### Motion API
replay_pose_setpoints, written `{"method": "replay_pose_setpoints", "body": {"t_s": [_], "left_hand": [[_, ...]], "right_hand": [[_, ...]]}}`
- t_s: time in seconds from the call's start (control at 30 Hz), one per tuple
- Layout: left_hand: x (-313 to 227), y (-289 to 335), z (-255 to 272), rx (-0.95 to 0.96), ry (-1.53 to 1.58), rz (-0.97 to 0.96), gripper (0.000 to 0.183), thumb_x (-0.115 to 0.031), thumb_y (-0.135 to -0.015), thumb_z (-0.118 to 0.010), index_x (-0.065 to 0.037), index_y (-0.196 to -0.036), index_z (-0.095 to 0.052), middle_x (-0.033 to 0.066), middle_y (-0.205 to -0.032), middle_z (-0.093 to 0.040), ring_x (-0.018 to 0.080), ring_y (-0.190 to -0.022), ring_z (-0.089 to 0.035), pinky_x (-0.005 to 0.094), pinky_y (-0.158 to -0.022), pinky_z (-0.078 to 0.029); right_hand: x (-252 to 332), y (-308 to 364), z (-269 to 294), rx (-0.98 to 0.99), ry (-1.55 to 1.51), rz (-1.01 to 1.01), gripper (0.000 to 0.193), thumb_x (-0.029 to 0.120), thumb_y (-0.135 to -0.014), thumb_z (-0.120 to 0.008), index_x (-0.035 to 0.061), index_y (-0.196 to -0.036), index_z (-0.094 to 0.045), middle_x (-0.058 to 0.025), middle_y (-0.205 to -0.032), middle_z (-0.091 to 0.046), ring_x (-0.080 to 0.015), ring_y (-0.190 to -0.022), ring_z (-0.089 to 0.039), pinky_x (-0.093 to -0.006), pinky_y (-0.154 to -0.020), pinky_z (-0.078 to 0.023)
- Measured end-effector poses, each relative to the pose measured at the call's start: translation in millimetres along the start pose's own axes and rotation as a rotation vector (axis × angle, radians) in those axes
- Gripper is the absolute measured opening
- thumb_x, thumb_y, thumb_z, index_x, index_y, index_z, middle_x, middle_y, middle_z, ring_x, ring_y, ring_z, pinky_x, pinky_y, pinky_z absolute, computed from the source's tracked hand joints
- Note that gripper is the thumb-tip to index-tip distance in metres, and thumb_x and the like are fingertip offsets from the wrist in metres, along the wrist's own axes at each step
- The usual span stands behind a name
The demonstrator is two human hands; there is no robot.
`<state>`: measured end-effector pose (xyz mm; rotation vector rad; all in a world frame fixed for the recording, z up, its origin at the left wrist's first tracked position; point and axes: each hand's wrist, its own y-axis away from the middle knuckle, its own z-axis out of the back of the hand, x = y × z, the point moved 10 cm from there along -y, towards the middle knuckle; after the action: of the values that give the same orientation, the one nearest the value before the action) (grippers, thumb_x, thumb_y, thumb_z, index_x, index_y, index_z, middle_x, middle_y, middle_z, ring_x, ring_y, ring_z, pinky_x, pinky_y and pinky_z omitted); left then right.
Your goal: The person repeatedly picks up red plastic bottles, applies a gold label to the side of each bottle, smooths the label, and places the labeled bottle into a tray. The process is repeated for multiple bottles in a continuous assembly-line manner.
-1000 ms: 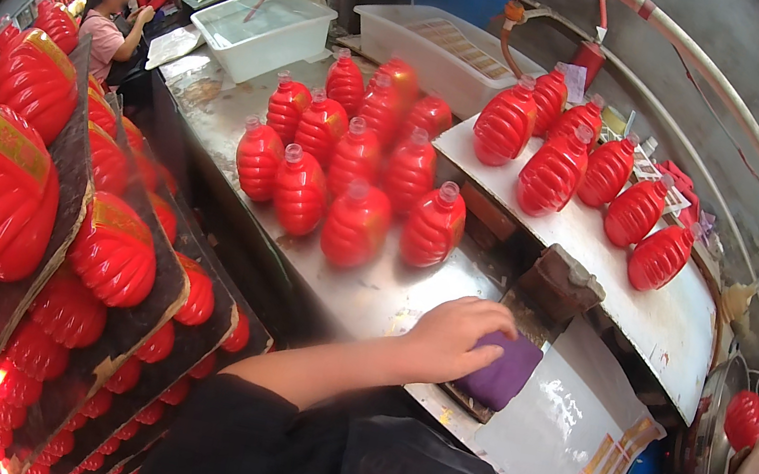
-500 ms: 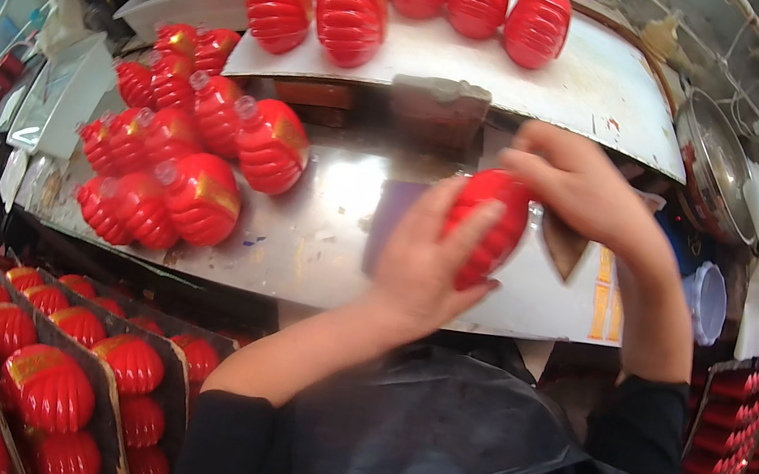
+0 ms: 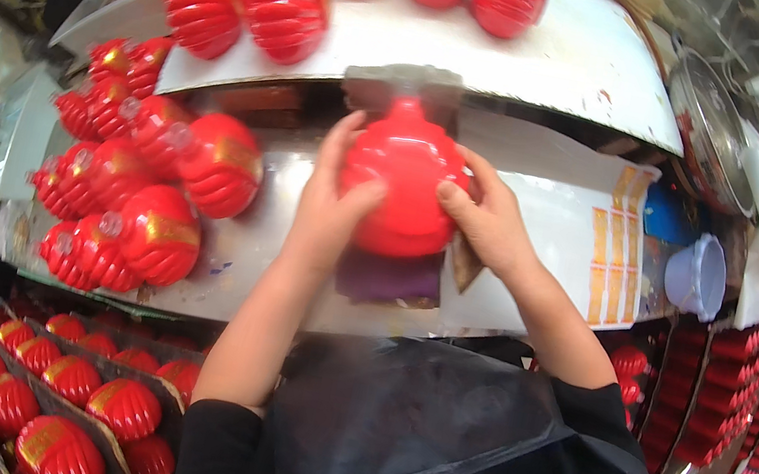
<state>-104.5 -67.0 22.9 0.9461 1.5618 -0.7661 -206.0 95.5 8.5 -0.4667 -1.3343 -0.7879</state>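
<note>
A glossy red ribbed bottle [image 3: 407, 166] is gripped between my two hands over the worktop, its neck pointing away from me. My left hand [image 3: 328, 193] wraps its left side with the thumb on top. My right hand [image 3: 496, 219] presses on its right side, thumb also on the surface. The side facing up shows plain red. Just beyond the neck stands a grey block [image 3: 402, 81], partly covered by the bottle. Beneath lies a purple cloth [image 3: 392, 282]. A brown pointed piece [image 3: 465, 267] rests beside my right hand.
Red bottles with gold bands lie heaped at the left [image 3: 162, 234]; others stand on a raised white shelf [image 3: 570, 78]. A sheet with gold labels [image 3: 617, 243] lies at the right, near a pale bucket [image 3: 696, 276]. Cardboard-divided rows of red bottles [image 3: 62, 455] fill the lower left.
The bottle has shifted left and away from me, turning neck-outward. My right hand has come down from above its far end onto its right side; my left hand has moved left with it.
</note>
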Motion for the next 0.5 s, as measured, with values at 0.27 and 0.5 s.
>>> {"method": "replay_pose_setpoints", "body": {"t_s": [0.27, 0.5], "left_hand": [[-13.8, 12.8, -8.9, -0.108, -0.285, -0.096, 0.088, -0.018, -0.080, -0.080, -0.004, -0.157, -0.040, 0.0178, -0.151, -0.047, 0.0296, -0.138, -0.050, 0.0431, -0.116, -0.041], [-16.7, 22.2, -12.3, -0.099, -0.430, -0.190, 0.092, -0.026, -0.082, -0.082, -0.004, -0.159, -0.038, 0.0191, -0.154, -0.044, 0.0325, -0.143, -0.043, 0.0458, -0.120, -0.035]], "right_hand": [[12.3, 76.5, 77.9, -0.405, 0.780, 0.336, 0.022, 0.019, -0.093, -0.073, 0.0033, -0.107, -0.077, -0.0184, -0.095, -0.077, -0.0323, -0.075, -0.074, -0.0377, -0.070, -0.059], [-55.1, 144.3, 206.5, -0.675, 1.174, -0.046, 0.027, 0.017, -0.094, -0.067, 0.0013, -0.115, -0.075, -0.0224, -0.096, -0.074, -0.0414, -0.088, -0.072, -0.0484, -0.081, -0.057]]}}
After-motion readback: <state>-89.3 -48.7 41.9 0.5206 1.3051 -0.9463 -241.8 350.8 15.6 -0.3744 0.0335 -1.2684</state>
